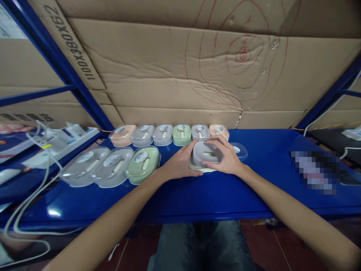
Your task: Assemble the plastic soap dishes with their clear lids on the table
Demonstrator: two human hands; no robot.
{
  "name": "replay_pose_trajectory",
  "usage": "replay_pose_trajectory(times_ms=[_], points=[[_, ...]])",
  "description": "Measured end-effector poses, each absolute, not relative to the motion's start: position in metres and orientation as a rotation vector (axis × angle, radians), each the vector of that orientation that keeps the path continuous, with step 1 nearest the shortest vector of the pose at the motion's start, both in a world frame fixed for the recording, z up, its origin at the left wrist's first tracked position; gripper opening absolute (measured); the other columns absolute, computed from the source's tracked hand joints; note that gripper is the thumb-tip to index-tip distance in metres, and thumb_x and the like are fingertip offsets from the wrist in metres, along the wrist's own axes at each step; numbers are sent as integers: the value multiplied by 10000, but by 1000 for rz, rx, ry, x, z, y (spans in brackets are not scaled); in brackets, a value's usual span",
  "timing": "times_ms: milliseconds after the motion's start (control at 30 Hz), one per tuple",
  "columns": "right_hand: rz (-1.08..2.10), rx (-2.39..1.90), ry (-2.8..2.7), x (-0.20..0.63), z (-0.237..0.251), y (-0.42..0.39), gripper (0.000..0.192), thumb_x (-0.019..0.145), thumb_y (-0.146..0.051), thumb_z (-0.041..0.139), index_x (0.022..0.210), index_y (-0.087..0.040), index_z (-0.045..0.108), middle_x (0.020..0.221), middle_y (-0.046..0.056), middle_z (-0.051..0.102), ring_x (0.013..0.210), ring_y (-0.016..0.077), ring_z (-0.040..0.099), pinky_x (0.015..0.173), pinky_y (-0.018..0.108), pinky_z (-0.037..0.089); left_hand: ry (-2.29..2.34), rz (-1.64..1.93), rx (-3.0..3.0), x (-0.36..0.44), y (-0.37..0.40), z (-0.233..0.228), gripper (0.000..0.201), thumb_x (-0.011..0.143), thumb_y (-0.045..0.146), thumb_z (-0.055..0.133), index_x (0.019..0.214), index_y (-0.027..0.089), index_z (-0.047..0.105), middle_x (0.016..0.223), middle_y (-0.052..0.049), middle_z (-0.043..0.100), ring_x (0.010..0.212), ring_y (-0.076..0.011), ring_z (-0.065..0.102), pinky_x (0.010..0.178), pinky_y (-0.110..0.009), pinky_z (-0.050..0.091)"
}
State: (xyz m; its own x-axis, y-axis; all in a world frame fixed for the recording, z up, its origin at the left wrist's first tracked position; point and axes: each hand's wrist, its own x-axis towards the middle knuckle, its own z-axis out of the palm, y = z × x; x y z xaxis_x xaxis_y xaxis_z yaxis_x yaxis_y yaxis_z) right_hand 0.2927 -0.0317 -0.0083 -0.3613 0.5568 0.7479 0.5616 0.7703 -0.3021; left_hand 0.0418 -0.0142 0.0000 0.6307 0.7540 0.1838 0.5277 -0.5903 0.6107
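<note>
Between my two hands is a small grey rounded plastic box [200,152] with a pale base beneath it, over the blue shelf top. My left hand [182,162] wraps round its left side, thumb low at the front. From the right, my right hand [225,156] curls over the box, with fingers on its top and thumb on its front. My fingers hide part of the box. Just beyond my right hand lies a clear lid [240,151] with a round sticker.
Lidded boxes in peach, grey and green, like this green one [182,134], form a back row; three larger-looking ones, including a green box [143,165], sit nearer left. Cardboard [158,56] closes the back. White cables [42,180] hang left; a blurred-out item [316,171] lies right.
</note>
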Motion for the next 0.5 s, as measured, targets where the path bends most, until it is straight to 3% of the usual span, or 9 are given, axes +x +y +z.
replay_pose_trajectory(times_ms=[100,300,500], points=[[-21,-878,-1923,296,-4,-29,531,843,-582,879,1241,-277,703,1265,112,688,1211,340,698,1068,578,589,1020,574,2344,41,-14,2,1343,737,564,929,1771,248,132,1811,-168,287,1625,-456,361,1306,-596,373],[37,-947,-1734,302,-3,-23,372,891,-560,825,1120,-277,748,1168,103,736,1190,349,695,1056,583,566,979,566,2374,40,-10,-3,1277,762,547,911,1764,263,172,1616,-171,560,1560,-467,443,1265,-658,396],[339,-973,-1462,305,-6,-14,399,924,-651,762,1028,-266,766,1100,73,758,1026,287,728,926,466,606,999,559,2384,39,-11,-3,1187,770,530,903,1736,256,271,1612,-184,538,1517,-457,487,1244,-636,419]])
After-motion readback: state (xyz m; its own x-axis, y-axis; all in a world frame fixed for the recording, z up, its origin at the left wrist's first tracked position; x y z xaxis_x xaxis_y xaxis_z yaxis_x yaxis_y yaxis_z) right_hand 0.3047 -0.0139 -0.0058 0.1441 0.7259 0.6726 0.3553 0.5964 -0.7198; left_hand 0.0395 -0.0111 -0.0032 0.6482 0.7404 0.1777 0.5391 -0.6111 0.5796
